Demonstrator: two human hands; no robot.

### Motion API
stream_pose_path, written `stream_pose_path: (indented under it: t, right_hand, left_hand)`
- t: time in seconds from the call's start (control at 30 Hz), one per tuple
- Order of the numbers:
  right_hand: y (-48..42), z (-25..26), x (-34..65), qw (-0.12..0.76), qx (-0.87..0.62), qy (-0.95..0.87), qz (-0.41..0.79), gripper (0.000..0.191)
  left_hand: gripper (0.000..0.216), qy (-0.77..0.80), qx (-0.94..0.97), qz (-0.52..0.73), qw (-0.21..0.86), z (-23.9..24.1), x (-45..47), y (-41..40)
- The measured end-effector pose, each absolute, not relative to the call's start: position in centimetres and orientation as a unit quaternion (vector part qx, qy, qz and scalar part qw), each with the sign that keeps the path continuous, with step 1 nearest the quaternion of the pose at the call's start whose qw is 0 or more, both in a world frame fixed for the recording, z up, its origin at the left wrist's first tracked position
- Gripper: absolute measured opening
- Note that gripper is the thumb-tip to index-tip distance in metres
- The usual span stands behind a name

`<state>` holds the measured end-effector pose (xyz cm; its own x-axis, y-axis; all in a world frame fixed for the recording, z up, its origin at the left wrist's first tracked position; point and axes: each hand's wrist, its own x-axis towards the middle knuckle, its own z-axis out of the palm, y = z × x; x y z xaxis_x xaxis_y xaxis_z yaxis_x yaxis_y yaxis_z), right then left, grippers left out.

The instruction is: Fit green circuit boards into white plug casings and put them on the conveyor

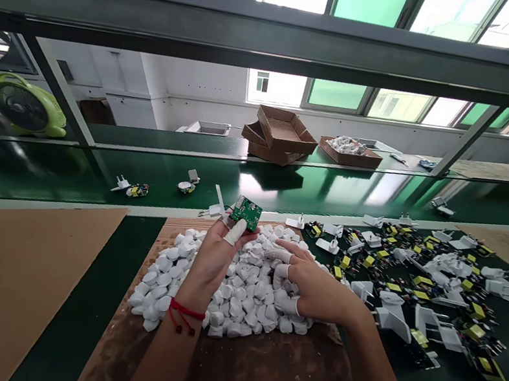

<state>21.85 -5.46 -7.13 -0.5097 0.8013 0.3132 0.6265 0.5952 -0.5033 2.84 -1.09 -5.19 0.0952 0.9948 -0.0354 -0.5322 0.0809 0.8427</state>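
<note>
My left hand is raised over a heap of small white plastic caps and pinches a small green circuit board between fingers in white finger cots. A red string circles that wrist. My right hand lies on the right side of the heap. Its fingers, also in white cots, reach into the caps; I cannot make out whether they hold one.
The heap lies on a worn brown board. To the right are several white plug housings and yellow-topped circuit boards. A green conveyor belt carries a few loose parts. Behind it are brown cardboard trays and a green fan.
</note>
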Motion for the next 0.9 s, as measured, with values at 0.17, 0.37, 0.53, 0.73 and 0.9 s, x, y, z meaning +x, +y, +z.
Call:
stream_pose_path:
  t: [0.17,0.37,0.53,0.73,0.9]
  right_hand:
    - [-5.5,-6.4,21.9,0.154,-0.431,-0.876,0.154,0.012]
    - [-5.5,-6.0,21.8,0.120,-0.448,-0.874,0.146,0.018]
    - [-5.4,-6.1,21.8,0.111,-0.434,-0.883,0.142,0.019]
    - [-5.6,-5.8,21.9,0.162,-0.398,-0.887,0.170,0.016]
    - [-5.5,-5.4,21.9,0.208,-0.382,-0.885,0.168,0.014]
  left_hand:
    - [0.014,0.345,0.365,0.566,0.653,-5.2,2.8,-1.3]
    - [0.012,0.351,0.388,0.551,0.650,-5.2,2.6,-1.1]
    - [0.011,0.353,0.380,0.553,0.652,-5.1,2.7,-1.2]
    - [0.017,0.360,0.382,0.533,0.664,-4.9,3.0,-1.4]
    - [0.012,0.361,0.391,0.529,0.661,-5.2,3.0,-1.3]
